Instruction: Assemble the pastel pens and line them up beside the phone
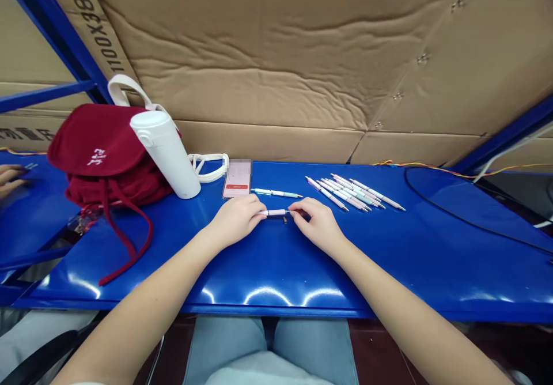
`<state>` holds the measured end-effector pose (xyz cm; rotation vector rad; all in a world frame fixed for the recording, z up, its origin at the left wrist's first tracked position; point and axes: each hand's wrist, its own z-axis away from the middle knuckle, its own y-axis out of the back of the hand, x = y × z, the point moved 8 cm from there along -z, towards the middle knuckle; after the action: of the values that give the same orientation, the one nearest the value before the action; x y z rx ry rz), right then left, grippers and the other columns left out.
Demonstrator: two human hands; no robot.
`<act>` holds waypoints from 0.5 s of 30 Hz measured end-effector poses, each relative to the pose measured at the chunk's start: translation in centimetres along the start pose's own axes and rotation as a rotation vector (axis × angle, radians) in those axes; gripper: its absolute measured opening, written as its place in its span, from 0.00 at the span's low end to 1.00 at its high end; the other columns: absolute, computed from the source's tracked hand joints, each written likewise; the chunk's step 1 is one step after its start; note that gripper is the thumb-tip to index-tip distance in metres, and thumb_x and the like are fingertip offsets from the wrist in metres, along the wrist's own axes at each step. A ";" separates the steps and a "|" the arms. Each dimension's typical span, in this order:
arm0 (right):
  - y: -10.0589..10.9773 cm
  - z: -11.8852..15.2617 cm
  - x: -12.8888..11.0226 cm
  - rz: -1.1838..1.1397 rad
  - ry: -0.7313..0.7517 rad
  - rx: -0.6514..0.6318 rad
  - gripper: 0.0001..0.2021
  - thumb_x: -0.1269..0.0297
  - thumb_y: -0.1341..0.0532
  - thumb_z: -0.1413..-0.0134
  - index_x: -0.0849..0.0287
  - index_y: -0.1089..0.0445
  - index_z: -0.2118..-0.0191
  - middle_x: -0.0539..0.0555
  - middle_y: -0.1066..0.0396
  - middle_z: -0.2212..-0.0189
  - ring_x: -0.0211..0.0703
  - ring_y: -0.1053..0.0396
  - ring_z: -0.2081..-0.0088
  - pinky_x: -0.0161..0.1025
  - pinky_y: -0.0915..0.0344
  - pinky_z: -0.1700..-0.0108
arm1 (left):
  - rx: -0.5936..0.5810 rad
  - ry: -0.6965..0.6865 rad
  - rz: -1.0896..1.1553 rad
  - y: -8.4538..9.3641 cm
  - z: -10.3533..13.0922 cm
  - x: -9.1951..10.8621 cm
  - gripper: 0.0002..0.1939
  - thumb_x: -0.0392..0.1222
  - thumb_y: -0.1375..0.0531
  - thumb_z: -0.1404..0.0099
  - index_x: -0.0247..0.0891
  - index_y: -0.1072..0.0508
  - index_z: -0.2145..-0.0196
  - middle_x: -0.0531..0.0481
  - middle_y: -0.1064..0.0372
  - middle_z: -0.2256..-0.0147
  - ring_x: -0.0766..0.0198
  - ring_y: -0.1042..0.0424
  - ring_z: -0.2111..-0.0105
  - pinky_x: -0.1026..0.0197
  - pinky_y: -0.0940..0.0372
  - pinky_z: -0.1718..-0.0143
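Note:
Between my two hands a pale pink and white pen (276,212) lies level, just above or on the blue tabletop. My left hand (238,219) is closed round its left end, the fingers hiding that part. At the pen's right end, my right hand (317,223) pinches with thumb and forefinger; the tip there is mostly hidden. Just below the pen lies a small brass-coloured piece (284,220), perhaps a pen tip. A light blue and white pen (276,193) rests behind my hands. To the right is a loose pile of several pastel pens (345,192).
A phone (237,178) lies behind my left hand. Further left, a white bottle (166,154) leans against a red bag (103,148) with dangling straps. A black cable (453,207) crosses the blue table (276,281) at right. Another person's hand (11,178) shows far left.

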<state>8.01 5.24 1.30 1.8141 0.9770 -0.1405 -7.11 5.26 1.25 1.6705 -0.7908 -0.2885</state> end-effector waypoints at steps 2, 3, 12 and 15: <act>-0.3 0.0 0.0 -0.014 -0.001 -0.023 0.07 0.70 0.44 0.47 0.57 0.29 0.68 0.53 0.27 0.70 0.44 0.31 0.66 0.42 0.34 0.61 | 0.003 -0.018 0.007 -0.1 0.0 0.2 0.10 0.43 0.47 0.33 0.39 0.28 0.62 0.50 0.32 0.65 0.63 0.31 0.64 0.62 0.37 0.63; -0.4 0.1 0.1 -0.028 -0.009 -0.031 0.07 0.69 0.45 0.47 0.57 0.29 0.67 0.53 0.27 0.70 0.44 0.31 0.65 0.42 0.34 0.61 | 0.006 -0.024 0.011 -0.1 -0.1 0.3 0.10 0.42 0.47 0.33 0.39 0.28 0.62 0.50 0.32 0.65 0.63 0.32 0.64 0.62 0.37 0.63; -0.7 0.2 0.4 -0.086 -0.050 -0.100 0.14 0.64 0.46 0.47 0.57 0.36 0.54 0.52 0.28 0.70 0.42 0.30 0.68 0.42 0.32 0.61 | 0.011 -0.022 -0.035 0.2 -0.3 0.1 0.11 0.43 0.48 0.33 0.39 0.27 0.62 0.50 0.32 0.65 0.63 0.32 0.64 0.62 0.37 0.62; -0.7 -0.1 0.9 0.003 -0.070 -0.133 0.16 0.59 0.45 0.48 0.58 0.36 0.54 0.52 0.29 0.72 0.42 0.32 0.72 0.41 0.33 0.68 | 0.016 0.006 -0.036 0.7 -0.3 -0.4 0.11 0.42 0.48 0.33 0.38 0.27 0.62 0.49 0.32 0.64 0.62 0.32 0.62 0.62 0.37 0.61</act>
<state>8.13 5.93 0.39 1.6788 0.9132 -0.1330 -7.49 5.69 1.86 1.7011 -0.7607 -0.3034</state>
